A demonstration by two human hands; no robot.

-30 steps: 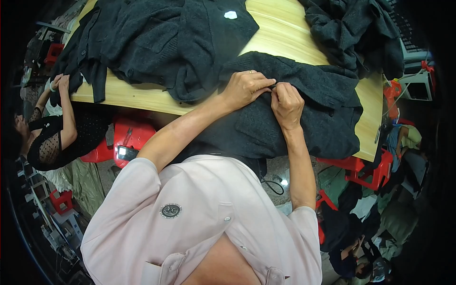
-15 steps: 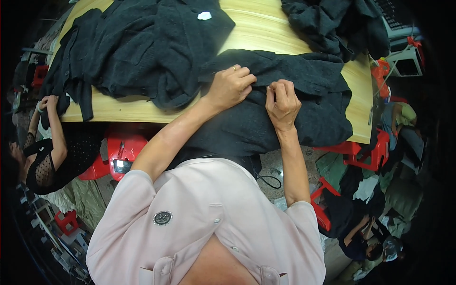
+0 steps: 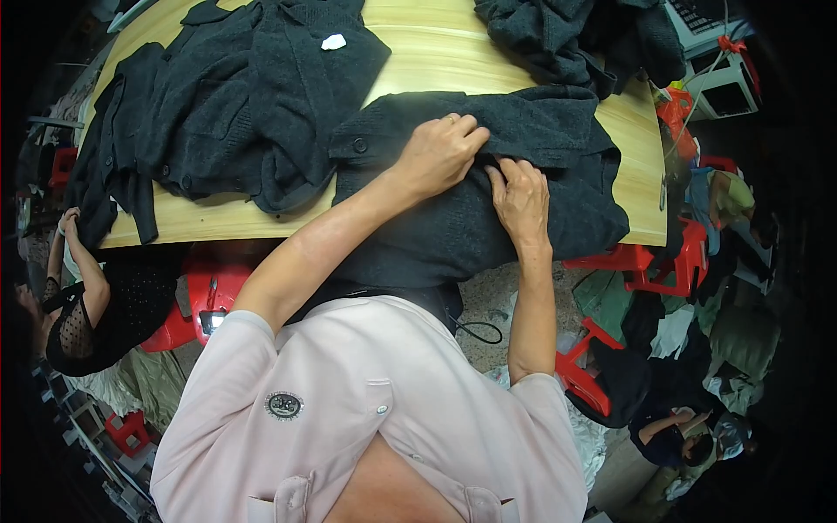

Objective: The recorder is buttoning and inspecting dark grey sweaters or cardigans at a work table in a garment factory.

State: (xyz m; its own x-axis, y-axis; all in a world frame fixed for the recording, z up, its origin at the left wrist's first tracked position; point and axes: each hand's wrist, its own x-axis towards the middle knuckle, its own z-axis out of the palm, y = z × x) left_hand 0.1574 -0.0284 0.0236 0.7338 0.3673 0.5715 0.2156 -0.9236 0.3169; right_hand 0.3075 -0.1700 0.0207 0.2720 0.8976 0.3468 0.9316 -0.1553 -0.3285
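A dark grey knitted cardigan [image 3: 567, 205] lies over the table's near edge and hangs down toward my lap. My left hand [image 3: 443, 155] is closed in a pinch on its front band, fingertips at the band's lower edge. Just to the right, my right hand [image 3: 523, 202] has its thumb and bent fingers gripping the cloth at the same edge. The two hands are close together; what lies between the fingertips is hidden. A dark round button [image 3: 360, 146] shows on the band left of my left hand.
Another dark buttoned cardigan [image 3: 218, 113] with a small white tag [image 3: 333, 42] spreads across the left of the wooden table [image 3: 423, 52]. More dark garments [image 3: 580, 39] are heaped at the far right. Red stools [image 3: 676, 257] stand by the table. A person [image 3: 100, 301] sits at the left.
My left hand has moved right along the band, closer to my right hand, and a button shows behind it. My right hand's fingers have moved against the cloth edge. The whole view has shifted slightly.
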